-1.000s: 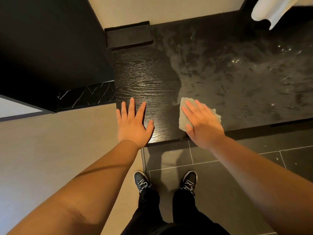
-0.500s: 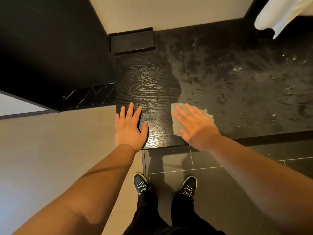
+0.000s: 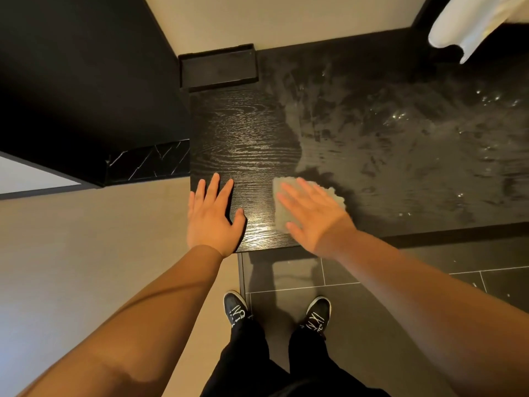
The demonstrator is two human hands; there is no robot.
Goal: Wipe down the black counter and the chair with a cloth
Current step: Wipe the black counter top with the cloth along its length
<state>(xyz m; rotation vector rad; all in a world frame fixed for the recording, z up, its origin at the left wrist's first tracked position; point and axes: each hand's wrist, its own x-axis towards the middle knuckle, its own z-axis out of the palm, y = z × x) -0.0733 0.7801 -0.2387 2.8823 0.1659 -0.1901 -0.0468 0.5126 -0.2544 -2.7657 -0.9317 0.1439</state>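
Cloth (image 3: 280, 209): small, pale grey, flat on the black counter (image 3: 246, 144), close to the front edge.
Shape of cloth: mostly hidden under the hand; peeks out on the left side and at the far right corner, so likely lying longer side to side.
Right hand (image 3: 312, 216): flat on top of the cloth, pressing down.
Right fingers (image 3: 289, 196): straight, spread a little, pointing away and to the left; not curled round anything.
Smeary patch (image 3: 386, 144): to the right of the cloth and behind it, dull and streaky with small shiny drops.
Dry strip (image 3: 243, 124): to the left of the cloth, clean wood lines showing, between the two hands and running to the back.
Left hand (image 3: 213, 219): flat on the left front corner of the counter, near the cloth but not touching.
Left fingers (image 3: 214, 187): straight and open, holding nothing.
Nearer hand: the right, already on the cloth.
Next move, as a guess: slide the cloth left over the dry strip, toward the left hand, which may need to lift out of the way.
Chair: not in view.
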